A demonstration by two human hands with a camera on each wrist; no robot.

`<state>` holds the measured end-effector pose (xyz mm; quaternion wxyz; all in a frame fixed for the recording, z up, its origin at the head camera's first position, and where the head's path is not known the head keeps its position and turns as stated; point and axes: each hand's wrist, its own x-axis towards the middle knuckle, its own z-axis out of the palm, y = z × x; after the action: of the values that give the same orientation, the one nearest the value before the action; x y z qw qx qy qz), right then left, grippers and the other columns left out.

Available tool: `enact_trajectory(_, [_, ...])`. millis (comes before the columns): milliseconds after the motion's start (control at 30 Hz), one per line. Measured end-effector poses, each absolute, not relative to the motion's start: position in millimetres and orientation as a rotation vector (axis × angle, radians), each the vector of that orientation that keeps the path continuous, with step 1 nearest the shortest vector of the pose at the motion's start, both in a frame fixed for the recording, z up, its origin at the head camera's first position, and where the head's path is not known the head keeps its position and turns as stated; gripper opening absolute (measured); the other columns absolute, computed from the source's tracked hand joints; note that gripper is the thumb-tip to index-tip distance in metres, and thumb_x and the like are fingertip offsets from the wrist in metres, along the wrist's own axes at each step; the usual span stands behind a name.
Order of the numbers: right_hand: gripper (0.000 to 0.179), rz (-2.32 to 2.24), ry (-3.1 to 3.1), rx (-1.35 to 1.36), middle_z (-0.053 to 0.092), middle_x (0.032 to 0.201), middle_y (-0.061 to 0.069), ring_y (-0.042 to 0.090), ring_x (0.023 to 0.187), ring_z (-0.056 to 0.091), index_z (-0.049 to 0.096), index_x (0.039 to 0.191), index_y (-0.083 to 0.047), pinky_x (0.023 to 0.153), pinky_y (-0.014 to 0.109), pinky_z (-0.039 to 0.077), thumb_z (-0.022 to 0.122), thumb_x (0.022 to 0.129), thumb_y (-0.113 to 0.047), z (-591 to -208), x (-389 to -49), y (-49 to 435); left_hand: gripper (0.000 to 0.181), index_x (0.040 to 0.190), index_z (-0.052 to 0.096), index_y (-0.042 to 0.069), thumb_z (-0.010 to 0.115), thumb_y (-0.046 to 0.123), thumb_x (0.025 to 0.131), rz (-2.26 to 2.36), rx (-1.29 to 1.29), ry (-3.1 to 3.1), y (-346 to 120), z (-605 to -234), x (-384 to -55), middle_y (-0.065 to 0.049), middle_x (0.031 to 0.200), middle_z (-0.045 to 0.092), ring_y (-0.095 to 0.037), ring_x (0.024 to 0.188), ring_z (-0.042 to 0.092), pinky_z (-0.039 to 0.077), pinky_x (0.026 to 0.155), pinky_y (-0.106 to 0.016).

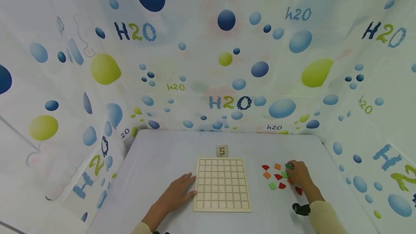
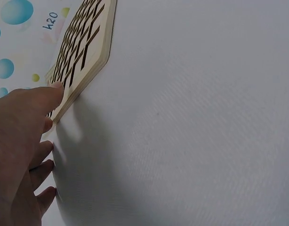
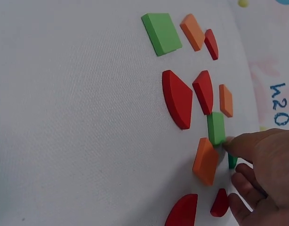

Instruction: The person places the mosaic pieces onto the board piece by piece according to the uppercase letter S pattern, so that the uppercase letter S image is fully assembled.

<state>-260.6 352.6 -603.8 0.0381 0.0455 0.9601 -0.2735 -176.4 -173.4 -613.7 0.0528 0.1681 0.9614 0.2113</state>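
A pale wooden grid board [image 1: 222,185] lies flat on the table, with rows of square recesses. My left hand [image 1: 178,193] rests at its left edge, fingers spread and thumb at the rim; in the left wrist view the thumb overlaps the corner of the board [image 2: 95,52]. To the right, my right hand [image 1: 299,174] pinches a dark green piece [image 1: 288,167] between thumb and fingers. Around it lie red quarter-round pieces [image 3: 180,100], orange square pieces [image 3: 205,162] and light green square pieces [image 3: 162,34]. A light green piece [image 3: 216,128] is right by the thumb.
Behind the board sits a small tile [image 1: 222,151] marked with an S-like figure. The white table [image 1: 156,161] is backed and flanked by a curtain [image 1: 195,64] printed with bubbles and H2O. Near the right wrist is a dark object [image 1: 300,209].
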Motion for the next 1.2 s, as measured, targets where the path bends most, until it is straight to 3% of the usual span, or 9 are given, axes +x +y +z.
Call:
enact_trajectory(467, [0.035, -0.920, 2.891, 0.135, 0.056, 0.123, 0.035, 0.045, 0.111, 0.059, 0.059, 0.132, 0.014, 0.102, 0.064, 0.051, 0.064, 0.101, -0.004, -604, -259, 353, 0.064, 0.153, 0.057, 0.016, 0.070, 0.046, 0.099, 0.588, 0.551, 2.955, -173, -613, -177, -0.016, 0.163, 0.048, -0.039, 0.149, 0.047, 0.041, 0.119, -0.059])
enact_trajectory(1200, [0.031, -0.897, 2.972, 0.114, 0.061, 0.113, 0.032, 0.041, 0.103, 0.061, 0.058, 0.125, 0.017, 0.096, 0.059, 0.054, 0.061, 0.103, -0.005, -612, -259, 349, 0.066, 0.156, 0.053, 0.018, 0.067, 0.050, 0.100, 0.655, 0.522, 2.914, -173, -621, -178, -0.014, 0.166, 0.044, -0.039, 0.154, 0.039, 0.036, 0.123, -0.061])
